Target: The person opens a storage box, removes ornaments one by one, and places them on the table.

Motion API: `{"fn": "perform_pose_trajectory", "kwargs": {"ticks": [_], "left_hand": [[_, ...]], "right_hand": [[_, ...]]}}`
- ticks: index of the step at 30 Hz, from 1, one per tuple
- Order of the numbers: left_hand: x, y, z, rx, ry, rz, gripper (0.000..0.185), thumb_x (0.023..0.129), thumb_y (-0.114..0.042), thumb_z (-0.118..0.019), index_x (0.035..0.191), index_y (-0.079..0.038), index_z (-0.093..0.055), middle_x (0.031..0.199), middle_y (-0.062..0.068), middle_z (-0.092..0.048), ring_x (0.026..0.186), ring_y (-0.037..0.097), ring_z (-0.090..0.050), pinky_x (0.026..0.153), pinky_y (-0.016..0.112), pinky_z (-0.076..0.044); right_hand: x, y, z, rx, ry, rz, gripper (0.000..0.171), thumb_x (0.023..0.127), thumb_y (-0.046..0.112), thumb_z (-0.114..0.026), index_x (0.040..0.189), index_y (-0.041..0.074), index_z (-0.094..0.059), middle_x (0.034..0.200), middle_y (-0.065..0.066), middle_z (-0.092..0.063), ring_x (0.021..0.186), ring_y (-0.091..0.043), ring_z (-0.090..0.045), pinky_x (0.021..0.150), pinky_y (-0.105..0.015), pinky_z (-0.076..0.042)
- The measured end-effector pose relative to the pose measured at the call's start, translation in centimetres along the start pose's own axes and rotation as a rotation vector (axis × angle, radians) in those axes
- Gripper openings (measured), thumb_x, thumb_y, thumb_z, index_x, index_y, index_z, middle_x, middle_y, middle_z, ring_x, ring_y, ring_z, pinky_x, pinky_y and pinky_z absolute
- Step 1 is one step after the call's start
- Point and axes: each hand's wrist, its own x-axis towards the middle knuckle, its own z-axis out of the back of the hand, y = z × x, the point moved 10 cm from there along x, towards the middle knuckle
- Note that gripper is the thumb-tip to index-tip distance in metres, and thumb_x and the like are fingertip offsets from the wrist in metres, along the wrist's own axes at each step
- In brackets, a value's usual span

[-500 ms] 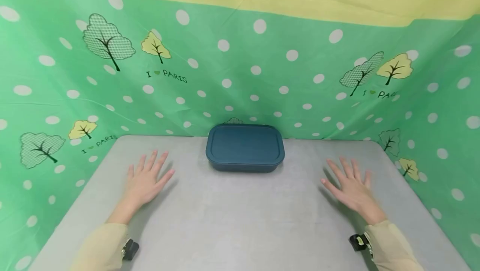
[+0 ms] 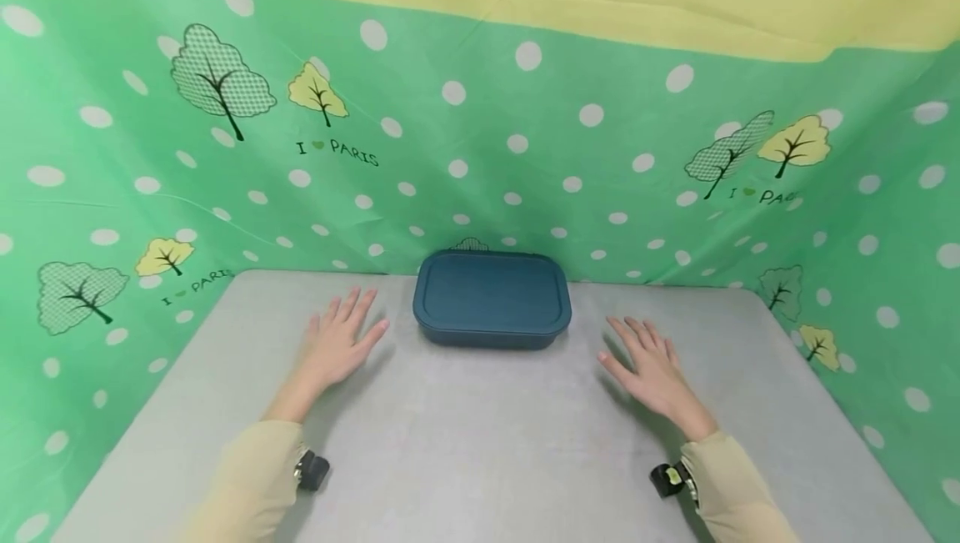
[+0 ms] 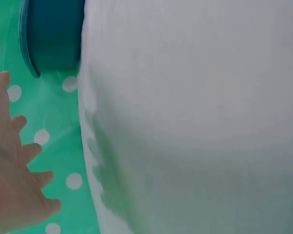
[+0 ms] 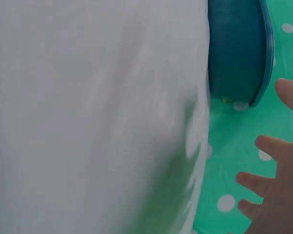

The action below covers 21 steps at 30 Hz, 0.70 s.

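Both hands, left hand (image 2: pixel 337 345) and right hand (image 2: pixel 651 369), have moved in toward the lidded teal box (image 2: pixel 491 299) on the bench (image 2: pixel 480 443), fingers spread, holding nothing, probably closing to grasp.

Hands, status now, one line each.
Left hand: open, fingers spread, holding nothing, left of the dark teal lidded container.
Right hand: open, fingers spread, holding nothing, right of the container.

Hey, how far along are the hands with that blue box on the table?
Nothing is done: the lidded blue box sits closed at the table's far edge. In hand: the left hand and right hand flank it, fingers spread, not touching. Taking a grip on it is left.
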Motion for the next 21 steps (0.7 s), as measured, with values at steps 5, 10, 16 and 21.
{"fn": "perform_pose_trajectory", "kwargs": {"ticks": [5,10,16,21], "left_hand": [[1.4,-1.9,-1.0,-0.081,0.019,-0.026,0.07,0.101,-0.053,-0.033,0.154,-0.01,-0.022,0.157,0.021,-0.016,0.138,0.051,-0.015,0.107,0.068,-0.011],[2.5,-3.3,-1.9,-0.195,0.008,-0.061,0.068,0.103,-0.048,-0.035,0.154,-0.005,-0.022,0.155,0.025,-0.019,0.138,0.05,-0.019,0.11,0.061,-0.014],[3.4,-3.6,-2.8,-0.315,0.02,-0.023,0.07,0.103,-0.049,-0.035,0.154,-0.004,-0.019,0.156,0.023,-0.019,0.141,0.041,-0.019,0.112,0.055,-0.017],[3.9,-3.7,-3.3,-0.44,0.035,-0.02,0.066,0.104,-0.041,-0.037,0.153,0.0,-0.018,0.156,0.023,-0.02,0.141,0.04,-0.02,0.113,0.051,-0.018]], "right_hand": [[1.5,1.4,-0.3,0.127,-0.023,0.045,0.061,0.099,0.038,-0.051,0.148,0.004,-0.036,0.148,-0.027,-0.032,0.136,-0.05,-0.021,0.104,-0.069,-0.016],[3.0,2.8,-0.7,0.251,-0.03,0.085,0.054,0.102,0.028,-0.047,0.148,0.001,-0.035,0.147,-0.026,-0.034,0.135,-0.043,-0.029,0.108,-0.061,-0.022],[4.3,3.6,-1.4,0.383,0.001,0.058,0.054,0.104,0.024,-0.043,0.15,0.0,-0.029,0.149,-0.027,-0.03,0.137,-0.043,-0.026,0.109,-0.06,-0.02],[5.2,4.1,-2.1,0.465,0.003,0.045,0.055,0.104,0.02,-0.041,0.151,-0.002,-0.022,0.151,-0.028,-0.024,0.136,-0.046,-0.025,0.107,-0.06,-0.023]]}}
